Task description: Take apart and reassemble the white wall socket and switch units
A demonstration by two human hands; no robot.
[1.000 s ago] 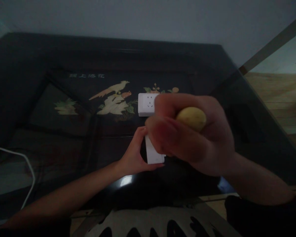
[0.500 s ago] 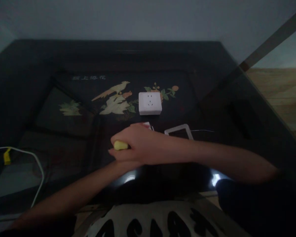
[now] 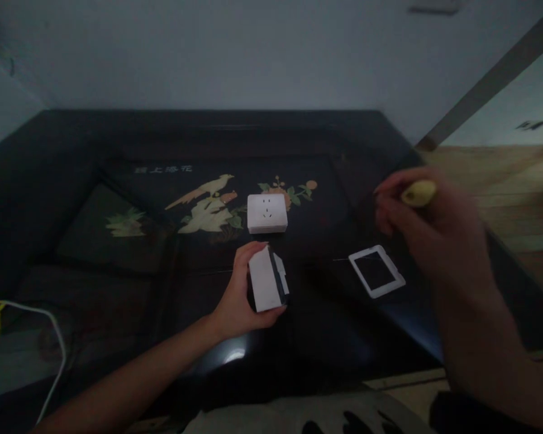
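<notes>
Glossy black tabletop [image 3: 312,337] surrounds the white socket box [image 3: 266,214], the landmark; nearer the wearer, the left hand [image 3: 235,304] clamps a white case [image 3: 263,282] by opposite edges, which could slip if pushed off-centre. Right of the landmark, the right hand [image 3: 452,235] is closed around a yellow handle [image 3: 419,193] above and beyond a white frame [image 3: 388,289], which a careless swing might knock. Chinese characters [image 3: 163,169] left of the landmark include 上 and 花; no brand is legible.
</notes>
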